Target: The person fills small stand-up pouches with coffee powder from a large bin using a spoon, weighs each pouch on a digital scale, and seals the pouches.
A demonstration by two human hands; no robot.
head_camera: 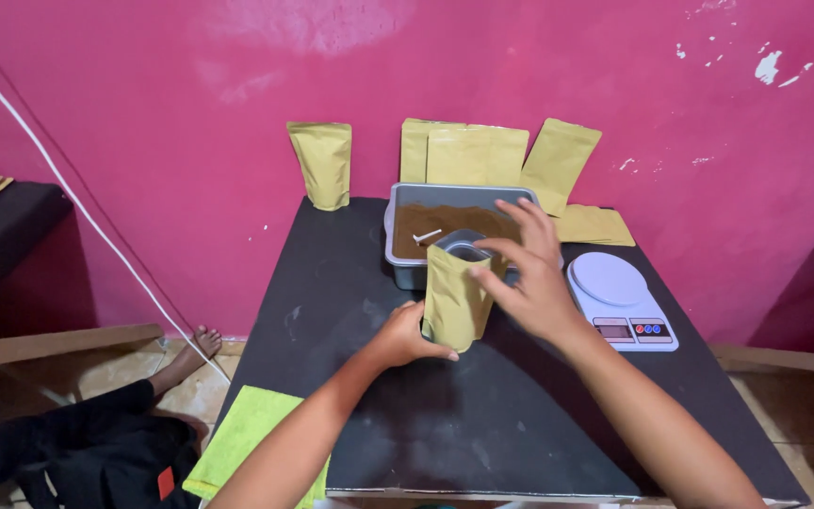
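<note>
Pouches of tan paper are our work here, and the head camera gives the only view. Our left hand (405,337) pinches the lower corner of the upright tan pouch (456,300), thumb and fingers closed on it, just in front of the metal tray (405,203). Our right hand (531,273) is spread, fingers loose, touching the pouch's top edge on the side nearer the white scale (620,300).

To do this well, we judge that the left pinch should stay low and firm so the pouch keeps upright, while the right fingertips part the mouth gently without creasing it.

Inside the tray lie brown powder (454,222) and a small white scoop (428,236). Behind the tray, empty pouches (468,153) lean on the pink wall (143,113); one filled pouch (322,162) stands to the tray's left. The black table (379,424) is scuffed and dusty. Left of it lie a green cloth (242,434) and another person's bare foot (202,345).
</note>
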